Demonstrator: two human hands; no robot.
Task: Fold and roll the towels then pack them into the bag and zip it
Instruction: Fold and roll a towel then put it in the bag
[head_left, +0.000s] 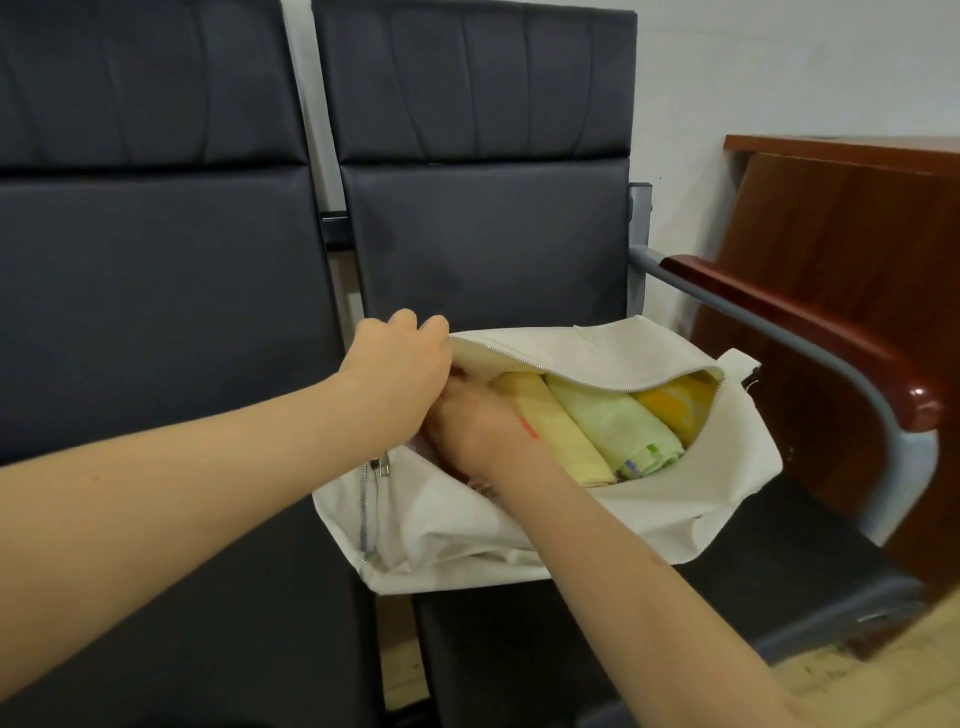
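left hand atop bag, right hand inside

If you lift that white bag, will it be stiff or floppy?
Probably floppy: the white bag is wrinkled cloth, its flap sagging where the left hand isn't holding it. The rolled towels inside likely plump it and add a little weight.

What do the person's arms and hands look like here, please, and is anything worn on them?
Both forearms are bare to the frame's edge, with no sleeves in view. The left hand and the right hand wear no gloves; no watch, bracelet or ring shows on the visible parts. A red-orange streak sits by the right wrist; whether on it or on cloth behind, I cannot tell.
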